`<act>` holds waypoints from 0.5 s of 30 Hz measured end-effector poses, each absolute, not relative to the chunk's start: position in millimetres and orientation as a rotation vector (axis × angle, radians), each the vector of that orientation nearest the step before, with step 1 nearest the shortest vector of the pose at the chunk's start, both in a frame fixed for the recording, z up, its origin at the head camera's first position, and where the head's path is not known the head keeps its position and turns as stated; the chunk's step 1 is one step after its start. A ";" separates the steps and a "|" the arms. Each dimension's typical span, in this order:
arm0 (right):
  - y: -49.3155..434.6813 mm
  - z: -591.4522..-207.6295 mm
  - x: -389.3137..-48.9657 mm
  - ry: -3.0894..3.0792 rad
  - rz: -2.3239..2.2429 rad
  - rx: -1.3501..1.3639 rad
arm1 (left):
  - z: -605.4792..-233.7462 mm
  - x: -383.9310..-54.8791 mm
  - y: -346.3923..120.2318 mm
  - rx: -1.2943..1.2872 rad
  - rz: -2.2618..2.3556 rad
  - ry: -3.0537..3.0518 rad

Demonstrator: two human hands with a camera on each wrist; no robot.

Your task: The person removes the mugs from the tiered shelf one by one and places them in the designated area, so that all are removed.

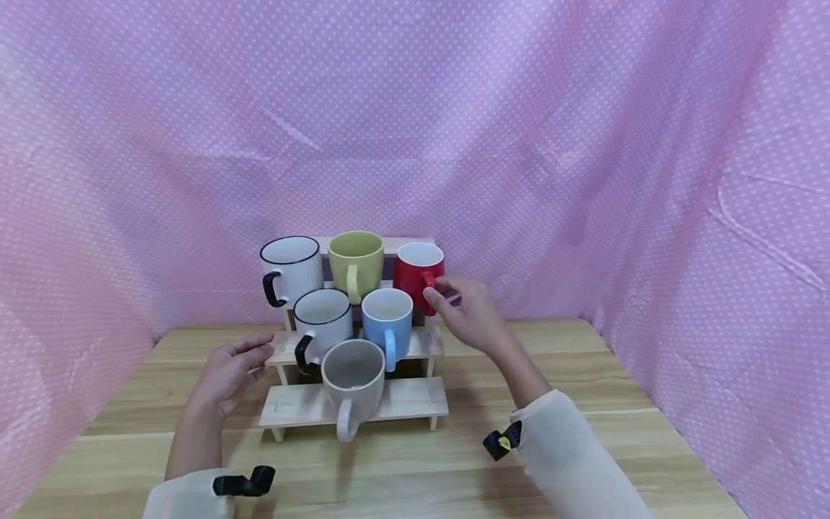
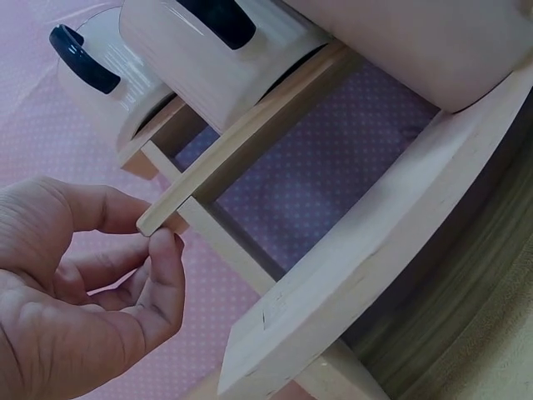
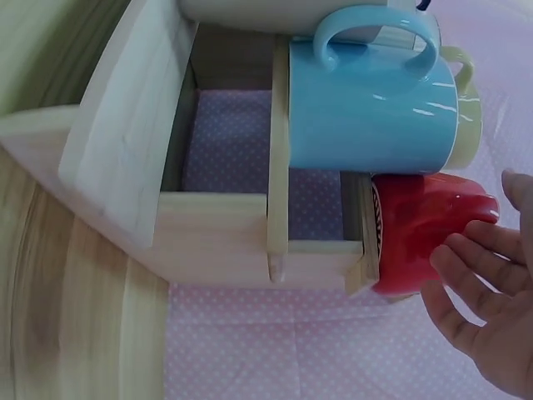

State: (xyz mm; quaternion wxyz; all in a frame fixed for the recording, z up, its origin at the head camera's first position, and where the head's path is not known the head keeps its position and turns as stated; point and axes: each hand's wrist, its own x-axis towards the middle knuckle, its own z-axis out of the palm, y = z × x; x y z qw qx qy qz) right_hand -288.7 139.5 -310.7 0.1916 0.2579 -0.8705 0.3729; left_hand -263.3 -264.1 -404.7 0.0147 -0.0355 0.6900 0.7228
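A three-step wooden display rack [image 1: 292, 407] holds several mugs. At its left side my left hand [image 1: 230, 371] pinches the end of the middle step, thumb and forefinger meeting at the wood in the left wrist view. On the top step's right end stands a red mug [image 1: 415, 270]. My right hand [image 1: 470, 313] is at that mug's handle side; in the right wrist view its fingers [image 3: 470, 275] are spread loosely by the red wall, the thumb apart from them. Whether the fingertips touch the mug is hard to tell.
A black-rimmed white mug [image 1: 298, 277] and a yellow-green mug [image 1: 357, 263] share the top step. Another black-rimmed mug [image 1: 327, 317] and a light blue mug [image 1: 389, 321] stand on the middle step, a beige mug [image 1: 353, 371] on the bottom. Pink dotted cloth [image 1: 519, 144] hangs behind the wooden table [image 1: 415, 476].
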 end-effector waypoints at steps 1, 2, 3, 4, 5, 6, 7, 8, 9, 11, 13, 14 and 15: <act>139.0 -311.3 -289.7 -2.444 1.109 0.703 | -404.9 -263.3 -263.9 -0.114 2.261 2.142; 138.5 -311.7 -290.4 -2.440 1.181 0.683 | -405.3 -263.4 -263.8 -0.117 2.267 2.137; 138.3 -312.4 -291.5 -2.439 1.264 0.657 | -405.6 -263.5 -263.6 -0.116 2.271 2.137; 138.0 -312.8 -292.4 -2.435 1.351 0.628 | -405.8 -263.4 -263.3 -0.116 2.275 2.134; 137.8 -313.1 -293.1 -2.430 1.442 0.598 | -406.0 -263.5 -263.1 -0.110 2.280 2.133; 137.6 -313.3 -293.8 -2.423 1.534 0.568 | -405.9 -263.5 -262.9 -0.106 2.286 2.133; 137.4 -313.2 -294.1 -2.413 1.625 0.536 | -406.0 -263.4 -262.7 -0.105 2.288 2.133; 136.9 -313.0 -294.4 -2.399 1.723 0.507 | -406.1 -263.2 -262.4 -0.104 2.289 2.134; 136.4 -312.8 -294.9 -2.384 1.813 0.480 | -406.0 -262.8 -262.3 -0.103 2.289 2.137; 134.9 -311.9 -295.3 -2.345 1.974 0.446 | -406.2 -262.6 -262.5 -0.107 2.287 2.139; 133.6 -311.5 -295.9 -2.307 2.100 0.433 | -406.5 -262.3 -262.5 -0.118 2.282 2.140; 132.9 -311.3 -296.1 -2.288 2.160 0.428 | -406.6 -262.0 -262.6 -0.121 2.279 2.140; 132.4 -311.2 -296.1 -2.272 2.210 0.426 | -406.8 -261.9 -263.0 -0.123 2.278 2.140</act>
